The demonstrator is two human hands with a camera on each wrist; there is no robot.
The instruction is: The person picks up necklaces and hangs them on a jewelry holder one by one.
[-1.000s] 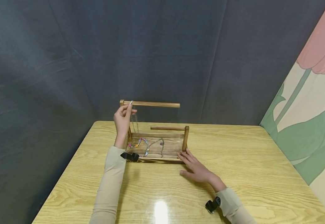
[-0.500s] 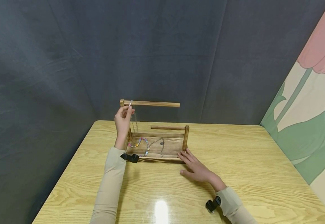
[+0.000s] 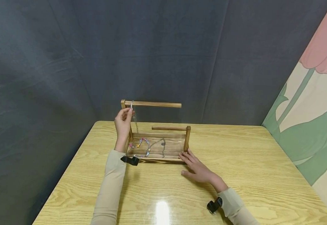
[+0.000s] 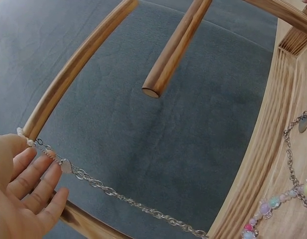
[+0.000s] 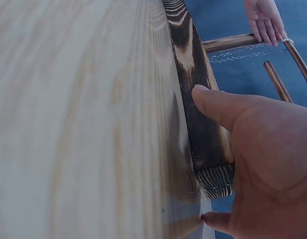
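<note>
A necklace of silver chain [image 4: 143, 208] and white beads [image 3: 131, 105] loops over the upper bar [image 3: 155, 104] of a wooden jewelry stand [image 3: 161, 161], near the bar's left end. Just below the bar, my left hand [image 3: 123, 125] pinches its beaded part between thumb and forefinger; a pale charm [image 4: 66, 166] hangs beside the fingertips. The chain dangles toward the tray. My right hand [image 3: 198, 170] rests with spread fingers against the stand's front right corner. In the right wrist view, its thumb [image 5: 213, 102] lies along the dark wooden edge.
In the stand's tray lie a colorful beaded strand [image 3: 148, 149] and a chain with a dark oval pendant [image 3: 163, 144]. A lower bar [image 3: 169, 128] juts left from the right post [image 3: 186, 139]. A dark curtain [image 3: 163, 62] stands behind the table [image 3: 250, 162].
My left hand has slid slightly down from the upper bar, leaving more white beads showing across it. The hanging chain has shifted a little. My right hand stays in place.
</note>
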